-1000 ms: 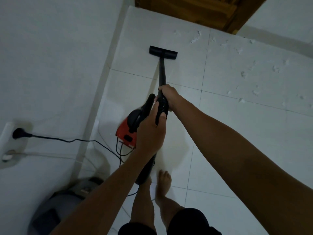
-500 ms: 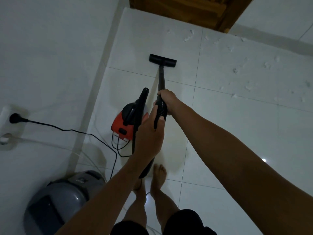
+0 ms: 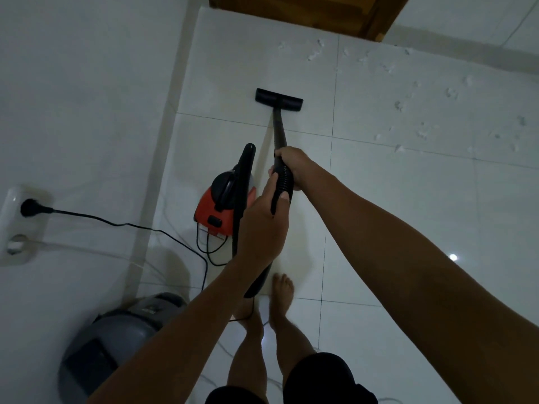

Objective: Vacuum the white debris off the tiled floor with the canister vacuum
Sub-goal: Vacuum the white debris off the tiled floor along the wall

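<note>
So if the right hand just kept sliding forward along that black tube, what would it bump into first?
Probably the floor nozzle. The right hand grips the tube, which runs bare and straight from it to the nozzle on the floor. Past that lie open tile and then the wooden door, though depth is hard to judge.

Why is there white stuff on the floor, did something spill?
Yes, white debris lies scattered over the tiled floor, right of the nozzle and toward the wooden door. What it is cannot be told. Nothing else looks odd.
</note>
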